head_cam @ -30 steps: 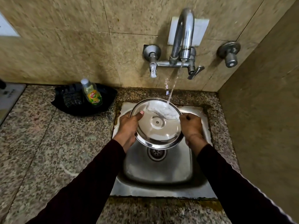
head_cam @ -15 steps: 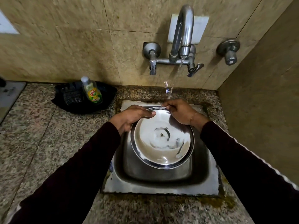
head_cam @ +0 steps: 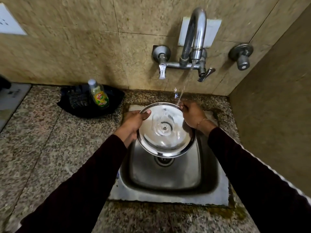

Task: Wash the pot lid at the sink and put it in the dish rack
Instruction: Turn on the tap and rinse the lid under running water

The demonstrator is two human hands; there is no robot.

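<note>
A round steel pot lid [head_cam: 165, 130] hangs tilted over the small steel sink [head_cam: 168, 174], its inner side facing me with water pooled around the centre rivet. My left hand [head_cam: 134, 121] grips its left rim, thumb over the edge. At the upper right rim my right hand [head_cam: 193, 115] pinches the lid. Water streams from the wall tap [head_cam: 195, 41] down onto the far right edge of the lid, by my right fingers. No dish rack is in view.
A dish-soap bottle [head_cam: 98, 94] stands in a black tray [head_cam: 90, 102] on the granite counter [head_cam: 50, 140] left of the sink. A second valve [head_cam: 241, 55] sits on the wall at right. A tiled side wall closes the right.
The lid has been turned and tilted under the stream over the last second. My hands shifted around its rim: from its sides, to its far edge, then to the left and upper right.
</note>
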